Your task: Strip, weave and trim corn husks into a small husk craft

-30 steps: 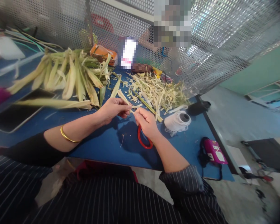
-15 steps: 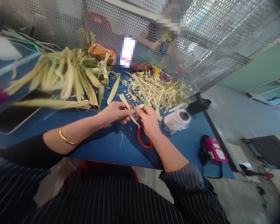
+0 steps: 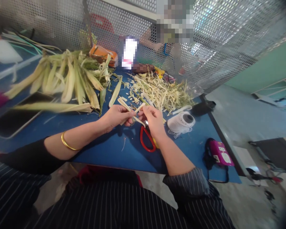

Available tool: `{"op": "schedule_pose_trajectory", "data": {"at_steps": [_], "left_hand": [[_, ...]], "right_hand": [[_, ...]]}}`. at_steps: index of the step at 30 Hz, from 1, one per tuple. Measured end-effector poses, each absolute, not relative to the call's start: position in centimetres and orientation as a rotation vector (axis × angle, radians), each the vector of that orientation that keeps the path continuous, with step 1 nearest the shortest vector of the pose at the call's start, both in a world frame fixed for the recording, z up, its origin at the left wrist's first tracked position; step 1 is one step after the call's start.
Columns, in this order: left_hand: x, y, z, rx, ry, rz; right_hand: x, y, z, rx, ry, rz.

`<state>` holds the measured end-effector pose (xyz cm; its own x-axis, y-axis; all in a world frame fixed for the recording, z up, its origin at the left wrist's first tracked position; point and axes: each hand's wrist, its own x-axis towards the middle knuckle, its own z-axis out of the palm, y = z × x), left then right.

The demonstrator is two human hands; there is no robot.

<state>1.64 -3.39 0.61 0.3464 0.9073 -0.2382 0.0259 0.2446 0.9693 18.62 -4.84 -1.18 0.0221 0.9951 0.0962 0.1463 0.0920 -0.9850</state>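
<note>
My left hand (image 3: 118,117) pinches a pale corn husk strip (image 3: 122,103) between thumb and fingers. Crossing it is a second pale strip (image 3: 140,107), pinched in my right hand (image 3: 153,121). The two hands nearly touch above the front of the blue table. One strip end hangs down to the right between them. Under my right hand lie red-handled scissors (image 3: 147,147), flat on the table, their blades mostly hidden. A heap of shredded husk (image 3: 162,92) lies just beyond my hands. To the right stands a spool of white string (image 3: 181,123).
Corn husks (image 3: 70,76) are piled at the left, beside a dark tablet (image 3: 16,114). A lit phone (image 3: 129,52) leans near the perforated metal screen (image 3: 133,22). A black cylinder (image 3: 203,108) and a magenta device (image 3: 220,153) sit on the right. Behind the screen is another person.
The strips held close together a second ago now cross visibly between my fingers. My right hand has shifted slightly right and its fingers have lifted, showing more of the scissors.
</note>
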Motion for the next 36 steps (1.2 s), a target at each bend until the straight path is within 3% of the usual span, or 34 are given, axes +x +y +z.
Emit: {"op": "schedule_pose_trajectory", "data": {"at_steps": [3, 7, 10, 16, 22, 26, 33, 36], "left_hand": [[1.3, -2.8, 0.2, 1.079, 1.022, 0.823], [1.2, -2.6, 0.2, 1.066, 1.022, 0.801], [1.4, -2.9, 0.5, 1.132, 1.036, 0.798], [1.7, -3.0, 0.4, 1.121, 1.037, 0.872], [1.3, -2.7, 0.4, 1.109, 1.002, 0.818], [1.4, -3.0, 0.4, 1.191, 0.986, 0.737], [1.3, -3.5, 0.5, 1.472, 0.946, 0.542], [1.3, -3.5, 0.6, 1.326, 0.966, 0.565]], "right_hand": [[18.8, -5.3, -0.5, -1.322, -1.626, 0.957], [18.6, -5.7, -0.2, -1.417, -1.95, 0.519], [18.5, -5.9, -0.1, -1.394, -2.002, 0.389], [18.2, -6.4, 0.0, -1.267, -1.888, 0.599], [18.2, -5.2, -1.3, -1.292, -1.217, 1.369], [18.1, -4.9, -1.6, -1.232, -1.115, 1.239], [17.8, -5.9, -1.1, -1.283, -1.531, 0.729], [18.1, -5.5, -1.0, -1.256, -1.478, 0.788]]}}
